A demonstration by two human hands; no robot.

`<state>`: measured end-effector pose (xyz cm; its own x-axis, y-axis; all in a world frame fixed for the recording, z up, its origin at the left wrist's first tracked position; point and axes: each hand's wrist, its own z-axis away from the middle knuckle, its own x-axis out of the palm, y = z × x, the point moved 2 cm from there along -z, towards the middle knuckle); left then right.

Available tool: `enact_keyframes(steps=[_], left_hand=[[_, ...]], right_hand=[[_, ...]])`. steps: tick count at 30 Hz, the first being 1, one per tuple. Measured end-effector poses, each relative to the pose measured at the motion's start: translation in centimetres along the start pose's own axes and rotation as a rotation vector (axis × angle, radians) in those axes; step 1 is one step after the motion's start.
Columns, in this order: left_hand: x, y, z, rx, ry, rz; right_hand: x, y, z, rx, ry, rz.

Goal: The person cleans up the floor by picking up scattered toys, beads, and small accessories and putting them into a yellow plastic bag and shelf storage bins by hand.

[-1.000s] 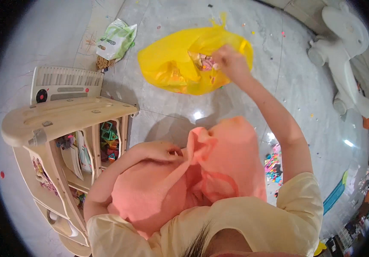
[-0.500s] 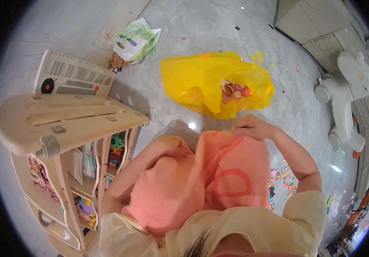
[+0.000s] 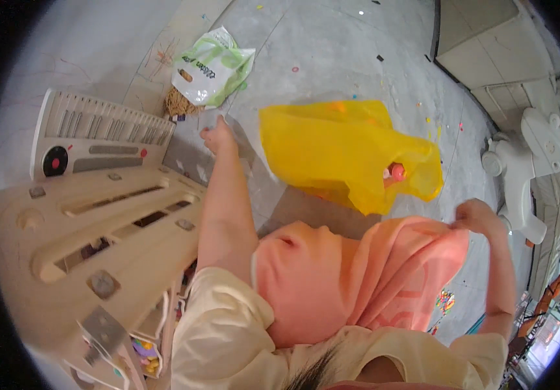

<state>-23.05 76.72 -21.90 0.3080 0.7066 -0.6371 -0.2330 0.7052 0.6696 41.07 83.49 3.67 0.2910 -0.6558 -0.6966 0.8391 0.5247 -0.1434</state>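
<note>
A pink garment-like cloth (image 3: 319, 279) with faded red markings lies bunched across my lap. My right hand (image 3: 478, 218) is closed on its upper right edge and holds that side raised. My left hand (image 3: 219, 136) is stretched far forward, off the cloth, with one finger pointing out and the others loosely bent; nothing shows in it. It is just short of a white and green plastic bag (image 3: 218, 75). Ahead of the cloth sits a yellow plastic bag (image 3: 325, 146), its opening showing a small red item (image 3: 397, 171).
A beige toy shelf (image 3: 130, 227) stands close on my left, with a white toy keyboard (image 3: 107, 127) behind it. On the right are a white animal-shaped ride-on toy (image 3: 520, 169) and a grey padded panel (image 3: 488, 52). Small colourful pieces (image 3: 445, 301) are scattered on the grey tiles.
My left hand has let go of the cloth and reached forward. My right hand has moved right, drawing the cloth's edge along. The view has shifted, with the shelf now looming larger.
</note>
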Motion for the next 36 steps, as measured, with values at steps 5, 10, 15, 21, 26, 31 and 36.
enact_keyframes(steps=[5, 10, 15, 21, 26, 31, 36], left_hand=[[0.3, 5.8, -4.3, 0.092, 0.012, 0.071], [5.5, 6.6, -11.3, 0.132, -0.06, 0.598], [4.9, 7.2, -16.5, 0.248, -0.359, 0.513], [1.6, 14.6, -4.6, 0.456, 0.17, 0.362], [-4.3, 19.3, 9.6, 0.956, 0.188, 0.179], [-6.0, 15.1, 21.0, 1.685, -0.068, -0.349], [-4.8, 4.8, 25.1, 1.842, -0.437, -0.796]], right_hand=[[-12.0, -5.2, 5.0, 0.381, 0.075, 0.005], [-11.5, -7.9, -1.4, 0.311, 0.475, -0.018], [-9.2, -9.4, -8.0, 0.037, 0.668, -0.127], [-12.8, -14.9, -10.2, -0.385, 0.856, -0.029], [-18.4, -21.4, -12.9, -0.598, 0.852, -0.695], [-15.0, -23.4, -21.8, -0.749, 1.05, -0.74], [-6.9, -21.5, -27.0, -0.27, 0.887, -0.746]])
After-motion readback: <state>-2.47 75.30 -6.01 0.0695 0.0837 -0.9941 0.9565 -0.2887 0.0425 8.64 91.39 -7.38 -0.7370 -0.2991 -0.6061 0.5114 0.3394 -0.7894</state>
